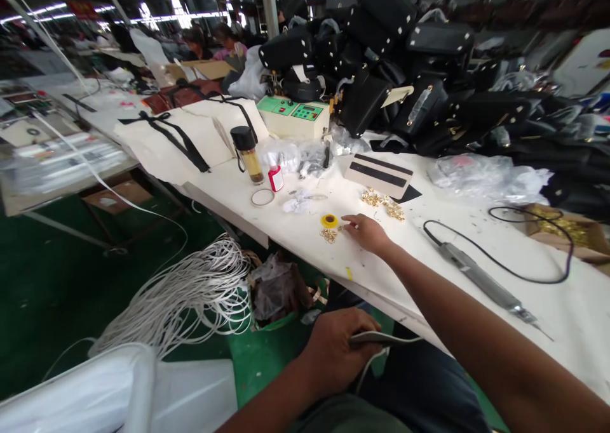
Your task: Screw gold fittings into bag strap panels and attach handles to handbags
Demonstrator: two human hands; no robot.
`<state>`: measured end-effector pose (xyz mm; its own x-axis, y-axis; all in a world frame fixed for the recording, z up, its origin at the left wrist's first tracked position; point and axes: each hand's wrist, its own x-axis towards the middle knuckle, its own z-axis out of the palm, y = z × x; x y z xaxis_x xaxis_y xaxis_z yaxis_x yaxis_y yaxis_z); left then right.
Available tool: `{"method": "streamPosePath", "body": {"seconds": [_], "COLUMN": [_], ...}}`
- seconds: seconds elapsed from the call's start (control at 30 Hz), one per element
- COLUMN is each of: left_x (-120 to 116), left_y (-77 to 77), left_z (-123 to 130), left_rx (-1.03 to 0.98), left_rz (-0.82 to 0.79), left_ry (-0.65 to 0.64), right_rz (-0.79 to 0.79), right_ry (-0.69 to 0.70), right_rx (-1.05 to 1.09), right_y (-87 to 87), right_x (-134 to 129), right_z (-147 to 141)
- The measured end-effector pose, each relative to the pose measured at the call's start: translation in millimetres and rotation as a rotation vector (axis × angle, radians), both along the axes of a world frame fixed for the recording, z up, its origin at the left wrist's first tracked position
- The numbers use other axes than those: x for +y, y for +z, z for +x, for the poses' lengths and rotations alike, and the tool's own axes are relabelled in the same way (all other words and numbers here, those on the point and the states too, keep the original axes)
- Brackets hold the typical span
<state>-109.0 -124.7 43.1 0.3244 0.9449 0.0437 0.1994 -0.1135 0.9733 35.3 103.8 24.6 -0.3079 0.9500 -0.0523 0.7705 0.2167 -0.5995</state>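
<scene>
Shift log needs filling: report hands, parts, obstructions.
Left fingers gripping grey strip. Right fingers beside small gold pieces, grip unclear. Yellow ring alongside, not covering them.

Strip [374,337]: one
Gold fittings [328,235]: two loose groups on the bench [295,231], pieces too small to count
Yellow ring [328,225]: one
Pale ring [262,205]: one, by the near edge
Red bottle [276,178]: one
Black-capped bottle [250,157]: one
Control box [290,124]: one
Beige panel [374,181]: one, with two dark bands [377,174]
Corded tool [479,279]: one
Carton [593,252]: one, toward the right edge
Black bags [366,99]: many along the far edge, too overlapped to count
</scene>
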Motion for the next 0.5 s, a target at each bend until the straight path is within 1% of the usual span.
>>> {"method": "streamPosePath", "body": {"seconds": [0.13,0.27,0.33,0.4,0.5], "left_x": [8.4,14.4,15.5,15.8,15.4], "left_y": [-5.2,-7.9,-8.4,-8.3,-6.4], "left_z": [-9.1,-12.8,-13.8,-15.7,-20.9], "left_rx": [0.054,0.093,0.079,0.026,-0.022], "left_rz": [0.051,0.104,0.14,0.205,0.354], "left_ry": [-0.011,-0.001,0.025,0.059,0.076], "right_rz": [0.007,0.022,0.01,-0.025,-0.143], "right_ry": [0.008,-0.021,-0.038,-0.047,-0.041], "right_rx": [-0.047,0.01,0.077,0.152,0.359], "right_y": [-10.2,-11.6,-9.3,-4.3,11.0], "right_x": [0.5,-2.7,-6.7,-17.1,-49.0], "right_z": [-4.0,-3.3,-2.8,0.8,17.0]}}
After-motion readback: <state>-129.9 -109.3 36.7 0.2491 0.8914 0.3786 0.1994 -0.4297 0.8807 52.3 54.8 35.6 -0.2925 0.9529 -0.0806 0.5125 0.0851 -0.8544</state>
